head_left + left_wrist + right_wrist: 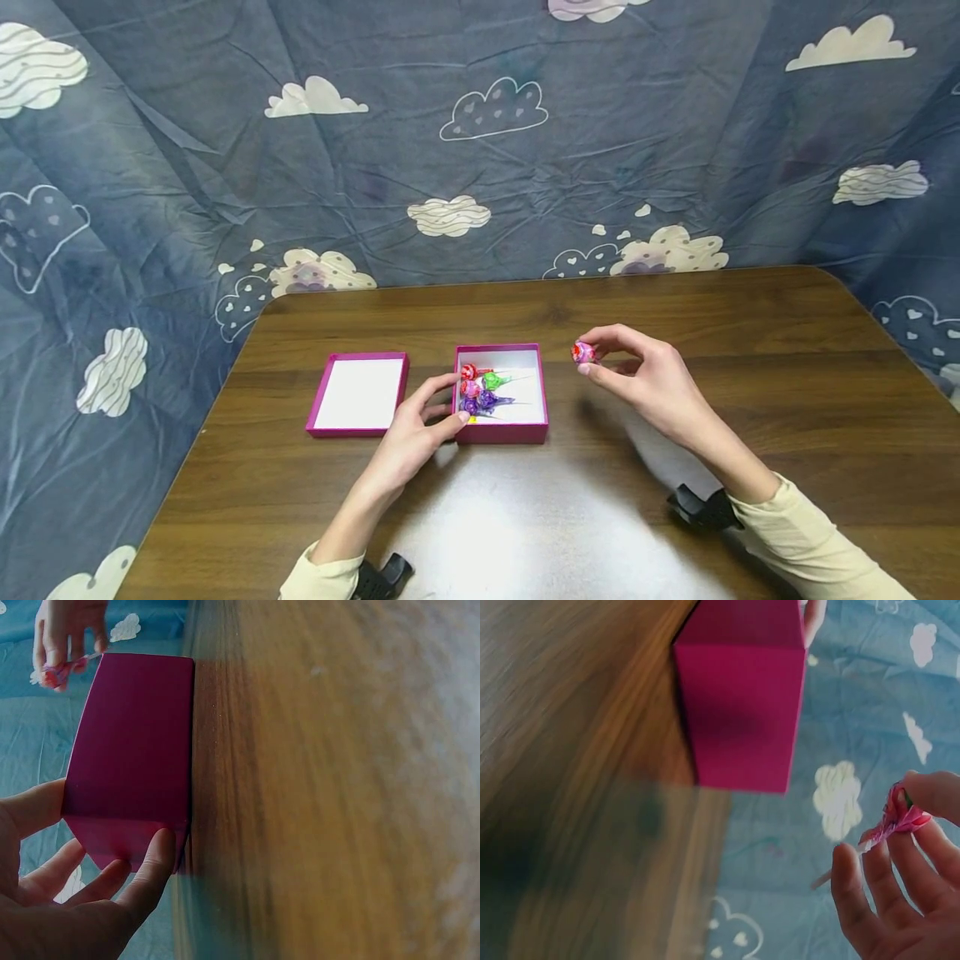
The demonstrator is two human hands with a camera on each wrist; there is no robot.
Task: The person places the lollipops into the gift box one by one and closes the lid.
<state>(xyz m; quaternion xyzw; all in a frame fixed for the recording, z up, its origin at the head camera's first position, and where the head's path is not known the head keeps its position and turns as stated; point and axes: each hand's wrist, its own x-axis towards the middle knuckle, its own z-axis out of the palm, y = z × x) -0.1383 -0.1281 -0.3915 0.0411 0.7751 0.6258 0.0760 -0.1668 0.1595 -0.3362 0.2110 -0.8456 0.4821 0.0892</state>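
In the head view a magenta box (501, 434) with a white inside stands on the table, its top uncovered. Several wrapped lollipops (487, 400), red, pink, green and purple, lie in its left half, with a bit of yellow at the front. My left hand (412, 429) holds the box at its left end, thumb near the front corner and fingers along the side. Right of the box and above the table, my right hand (652, 375) pinches a pink and red lollipop (582, 352). Its white stick (823, 879) shows in the right wrist view.
A shallow magenta lid (358, 432) lies left of the box, its white inside facing up. The brown wooden table (262, 483) reaches back to a blue cloth (495, 183) with a cloud print. Dark wrist cameras (701, 506) sit at both sleeves.
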